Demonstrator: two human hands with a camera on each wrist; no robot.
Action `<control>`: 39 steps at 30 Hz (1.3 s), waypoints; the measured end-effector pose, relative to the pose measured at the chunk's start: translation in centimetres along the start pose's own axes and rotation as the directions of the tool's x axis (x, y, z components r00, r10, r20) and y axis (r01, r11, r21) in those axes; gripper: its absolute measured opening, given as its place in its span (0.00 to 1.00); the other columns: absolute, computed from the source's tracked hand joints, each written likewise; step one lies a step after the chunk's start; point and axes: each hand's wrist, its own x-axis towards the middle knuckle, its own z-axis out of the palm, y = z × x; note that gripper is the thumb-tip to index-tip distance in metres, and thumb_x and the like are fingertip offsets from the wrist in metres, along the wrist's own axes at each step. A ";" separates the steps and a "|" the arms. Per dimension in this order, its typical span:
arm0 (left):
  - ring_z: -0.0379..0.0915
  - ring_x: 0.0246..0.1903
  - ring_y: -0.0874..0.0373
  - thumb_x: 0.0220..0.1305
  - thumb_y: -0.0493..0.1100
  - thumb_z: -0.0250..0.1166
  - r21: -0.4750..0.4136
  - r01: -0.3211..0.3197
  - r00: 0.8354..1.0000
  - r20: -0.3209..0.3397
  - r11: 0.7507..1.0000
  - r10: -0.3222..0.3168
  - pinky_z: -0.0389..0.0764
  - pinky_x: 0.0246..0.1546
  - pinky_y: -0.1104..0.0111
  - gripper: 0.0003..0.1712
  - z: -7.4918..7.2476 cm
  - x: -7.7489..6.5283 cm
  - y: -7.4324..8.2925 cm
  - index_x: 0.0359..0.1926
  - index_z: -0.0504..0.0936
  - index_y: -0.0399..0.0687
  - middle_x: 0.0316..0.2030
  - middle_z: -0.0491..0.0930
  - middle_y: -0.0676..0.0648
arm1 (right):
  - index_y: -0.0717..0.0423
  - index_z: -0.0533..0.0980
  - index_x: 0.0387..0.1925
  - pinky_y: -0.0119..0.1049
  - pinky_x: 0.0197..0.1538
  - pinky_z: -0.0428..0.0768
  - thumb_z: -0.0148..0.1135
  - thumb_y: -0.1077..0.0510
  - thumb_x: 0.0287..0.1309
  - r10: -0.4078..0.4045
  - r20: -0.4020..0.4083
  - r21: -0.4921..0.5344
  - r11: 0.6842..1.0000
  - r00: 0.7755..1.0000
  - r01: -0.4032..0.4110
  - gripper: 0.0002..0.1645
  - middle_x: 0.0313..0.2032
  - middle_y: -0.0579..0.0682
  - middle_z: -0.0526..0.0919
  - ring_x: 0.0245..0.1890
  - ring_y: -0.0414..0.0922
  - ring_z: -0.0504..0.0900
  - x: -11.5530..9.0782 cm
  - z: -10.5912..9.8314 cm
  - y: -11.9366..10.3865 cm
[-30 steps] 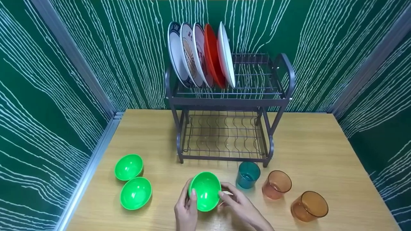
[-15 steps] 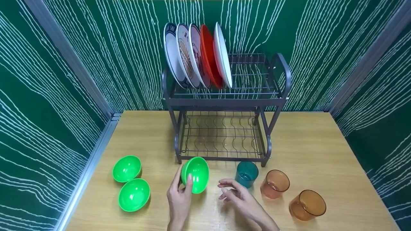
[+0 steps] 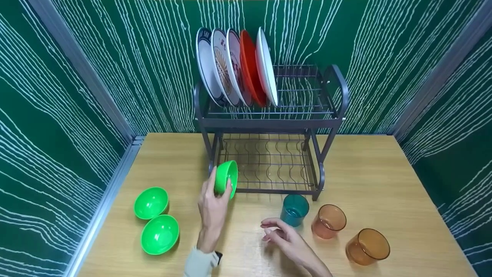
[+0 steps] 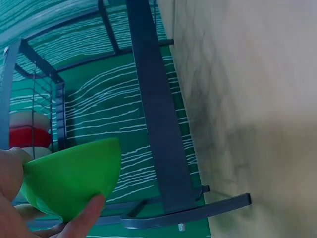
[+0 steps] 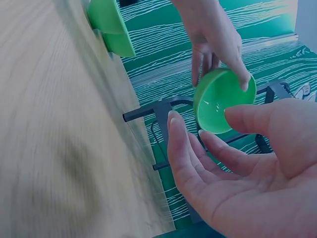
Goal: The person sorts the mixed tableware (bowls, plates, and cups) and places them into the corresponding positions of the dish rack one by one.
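My left hand (image 3: 211, 206) grips a green bowl (image 3: 226, 179) by its rim, thumb inside and fingers round the outer wall. The bowl is tipped on its side at the front left of the lower rack tier (image 3: 269, 165). In the left wrist view the bowl (image 4: 74, 176) appears side-on beside the rack's dark frame. My right hand (image 3: 286, 240) hovers over the table with loosely bent fingers and holds nothing, just left of a teal glass (image 3: 295, 209). The right wrist view shows this hand (image 5: 247, 168) with the bowl (image 5: 223, 101) beyond it, in the left hand.
Two more green bowls (image 3: 151, 203) lie at the left of the table. Two amber glasses (image 3: 329, 221) stand right of the teal one. Several plates (image 3: 250, 69) stand upright in the upper tier of the dark metal rack (image 3: 269, 123). Green walls enclose the table.
The right hand has let go of the bowl and moved slightly right. The left hand has carried the bowl forward and left to the rack, turning it more onto its side.
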 end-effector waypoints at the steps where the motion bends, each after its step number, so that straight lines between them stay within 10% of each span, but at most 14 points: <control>1: 0.79 0.32 0.51 0.56 0.49 0.70 0.027 -0.010 1.000 0.000 1.000 0.010 0.83 0.27 0.66 0.32 0.4 0.3 -0.1 0.61 0.74 0.44 0.39 0.80 0.40 | 0.66 0.65 0.60 0.49 0.51 0.78 0.50 0.57 0.69 0.008 -0.002 -0.003 1.000 1.000 -0.008 0.23 0.56 0.66 0.71 0.45 0.58 0.80 0.0 -0.1 0.1; 17: 0.80 0.29 0.43 0.52 0.47 0.72 0.299 -0.109 0.994 0.063 0.948 0.095 0.83 0.23 0.59 0.33 4.8 2.9 -1.8 0.59 0.75 0.43 0.37 0.78 0.35 | 0.60 0.69 0.57 0.47 0.51 0.78 0.53 0.53 0.68 0.049 -0.035 -0.046 0.998 0.998 -0.051 0.21 0.54 0.65 0.72 0.45 0.56 0.80 -1.0 -0.5 0.6; 39: 0.78 0.23 0.45 0.58 0.49 0.68 0.322 -0.046 0.994 0.107 0.946 0.012 0.80 0.17 0.59 0.33 7.4 3.4 -2.7 0.62 0.71 0.42 0.34 0.78 0.35 | 0.61 0.71 0.54 0.49 0.51 0.79 0.55 0.51 0.66 0.086 -0.087 -0.018 0.996 0.992 -0.088 0.22 0.52 0.64 0.74 0.46 0.60 0.78 -1.8 -0.8 0.7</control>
